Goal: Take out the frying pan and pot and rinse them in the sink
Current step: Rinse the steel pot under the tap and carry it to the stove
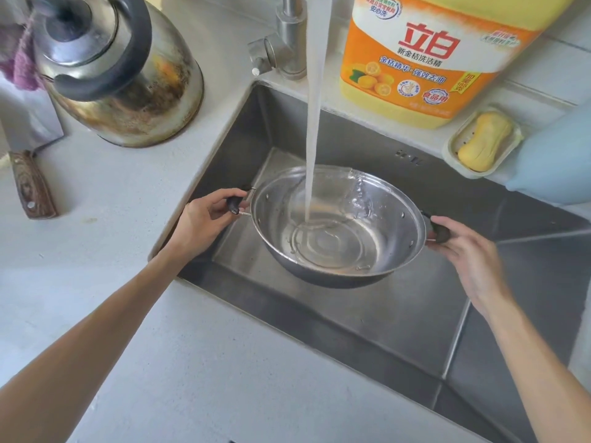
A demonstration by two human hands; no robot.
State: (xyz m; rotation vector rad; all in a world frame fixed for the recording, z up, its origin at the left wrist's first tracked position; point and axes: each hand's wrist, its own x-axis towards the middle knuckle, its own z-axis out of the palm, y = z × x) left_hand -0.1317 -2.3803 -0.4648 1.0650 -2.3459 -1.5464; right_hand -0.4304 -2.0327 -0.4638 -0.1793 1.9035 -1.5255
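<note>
A shiny steel pot (377, 225) with two black side handles hangs over the steel sink (399, 318), tilted slightly. My left hand (204, 219) grips its left handle and my right hand (463, 251) grips its right handle. A stream of water (315, 123) falls from the tap (289, 36) into the middle of the pot, where it pools and swirls. No frying pan is in view.
A scorched steel kettle (128, 75) stands on the grey counter (96, 251) at the left, with a wooden-handled cleaver (30, 183) beside it. Behind the sink stand a large yellow detergent bottle (428, 59) and a soap dish (483, 142). A pale blue object (556, 161) sits at the right.
</note>
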